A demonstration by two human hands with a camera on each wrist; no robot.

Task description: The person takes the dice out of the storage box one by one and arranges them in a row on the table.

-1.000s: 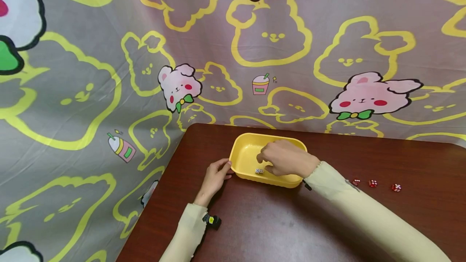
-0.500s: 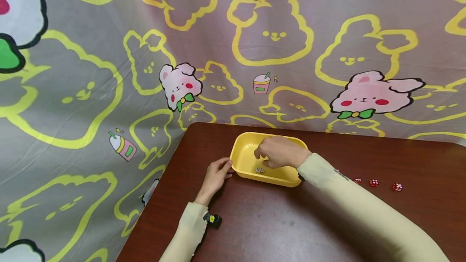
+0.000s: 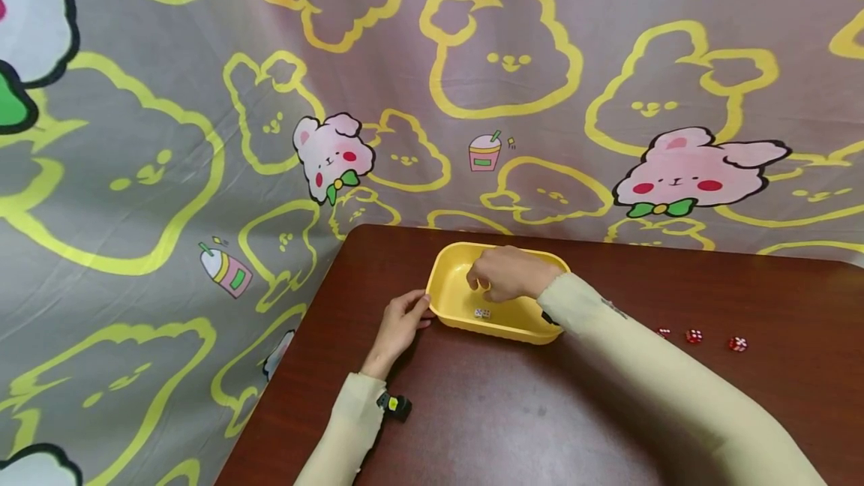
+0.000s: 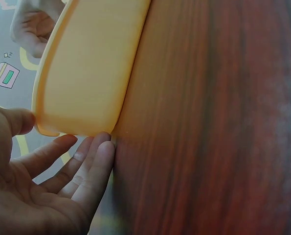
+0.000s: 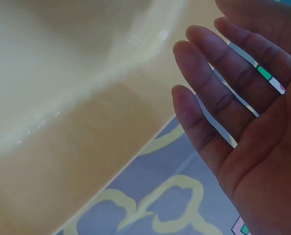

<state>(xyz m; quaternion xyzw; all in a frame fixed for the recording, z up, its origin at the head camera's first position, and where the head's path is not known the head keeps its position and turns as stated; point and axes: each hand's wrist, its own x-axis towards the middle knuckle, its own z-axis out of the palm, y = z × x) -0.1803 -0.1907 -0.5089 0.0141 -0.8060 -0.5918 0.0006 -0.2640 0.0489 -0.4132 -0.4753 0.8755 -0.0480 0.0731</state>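
Note:
A yellow plastic tray [image 3: 445,276] with raised walls stands on the table. My left hand [image 3: 398,325] holds its left end; in the left wrist view, the thumb touches the rim and the other fingertips meet the outer wall near the base. Two small white dice [image 3: 482,313] lie side by side on the tray's floor, by the near wall. Over the tray hovers my right hand [image 3: 509,274], behind and above the dice. Its relaxed fingers [image 5: 223,103] hold nothing in the right wrist view, where the dice do not show.
Three red dice [image 3: 694,336] lie in a row on the brown table [image 3: 472,411], right of the tray; the leftmost is partly hidden by the right sleeve [image 3: 634,336]. A patterned cloth [image 3: 405,58] hangs behind the table and along its left side.
My right hand has moved a little to the left and farther back over the tray, away from the white dice. My left hand and the dice stay put.

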